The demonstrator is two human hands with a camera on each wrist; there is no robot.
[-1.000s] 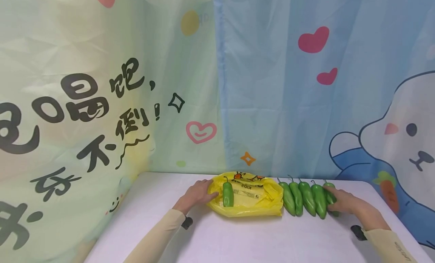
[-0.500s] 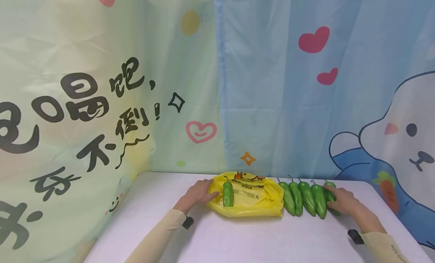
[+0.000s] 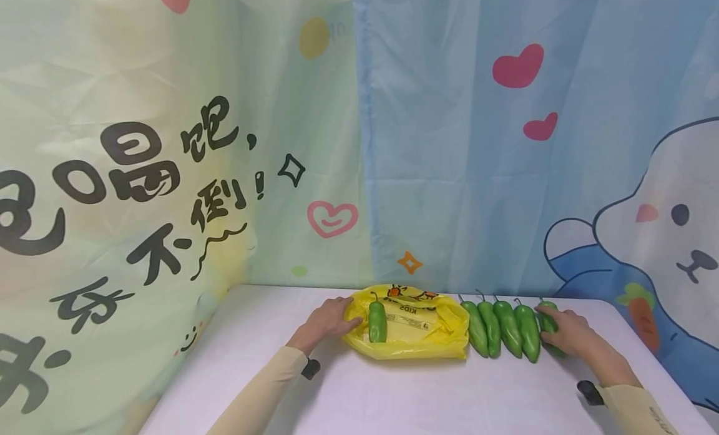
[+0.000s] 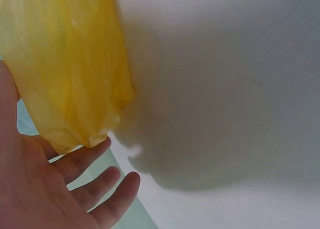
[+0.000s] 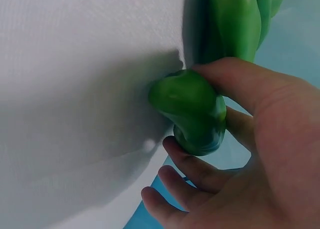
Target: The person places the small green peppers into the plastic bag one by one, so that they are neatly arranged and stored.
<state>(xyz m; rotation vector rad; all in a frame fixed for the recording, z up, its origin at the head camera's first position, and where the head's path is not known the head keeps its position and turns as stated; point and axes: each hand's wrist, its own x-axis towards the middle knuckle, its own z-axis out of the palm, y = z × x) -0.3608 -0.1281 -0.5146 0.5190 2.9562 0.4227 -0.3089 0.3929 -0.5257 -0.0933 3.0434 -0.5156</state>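
A yellow plastic bag (image 3: 410,349) lies on the table with its mouth toward me. One green pepper (image 3: 377,322) shows in the left part of its opening. My left hand (image 3: 331,318) holds the bag's left edge between thumb and fingers; in the left wrist view the other fingers are spread below the yellow plastic bag (image 4: 75,74). To the bag's right, several green peppers (image 3: 508,329) lie side by side, stems away from me. My right hand (image 3: 567,331) grips the rightmost green pepper (image 5: 187,101), thumb on one side and fingers on the other.
A white table (image 3: 421,397) carries everything. Behind it hangs a printed curtain (image 3: 421,141), close to the far edge. In the right wrist view, neighbouring peppers (image 5: 235,24) lie just beyond my thumb.
The rightmost pepper has shifted slightly to the right, and a small gap shows between it and its neighbour. My left hand and the bag have hardly moved.
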